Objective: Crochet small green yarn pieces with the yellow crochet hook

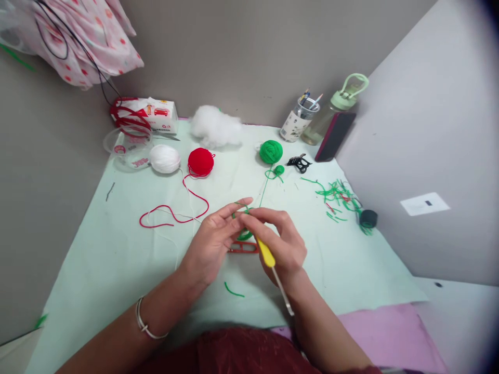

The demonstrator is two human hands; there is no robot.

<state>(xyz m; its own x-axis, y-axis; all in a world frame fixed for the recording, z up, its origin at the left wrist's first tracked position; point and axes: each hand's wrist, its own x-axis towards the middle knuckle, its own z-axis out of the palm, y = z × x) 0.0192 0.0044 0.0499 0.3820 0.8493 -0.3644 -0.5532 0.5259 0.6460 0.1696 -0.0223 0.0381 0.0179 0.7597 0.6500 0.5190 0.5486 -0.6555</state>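
Note:
Near the middle of the table my two hands meet over a small piece of green yarn work (245, 235). My left hand (216, 236) pinches the green yarn piece, with a strand over its raised index finger. In my right hand (283, 241) is a crochet hook with a yellow grip (266, 253); its metal shaft points back toward my wrist, and the end at the yarn is hidden by my fingers. A taut green strand runs from the hands to the green yarn ball (271, 151). Beneath the hands lies a red-orange slotted object (244, 247), partly covered.
A white yarn ball (165, 159), red yarn ball (200, 162) and white stuffing (215, 127) sit at the back. Rightward are a black hair claw (299, 163), yarn scraps (335, 193), a phone (335, 137), a pen cup (295, 124) and a bottle (322, 122). Walls enclose the table.

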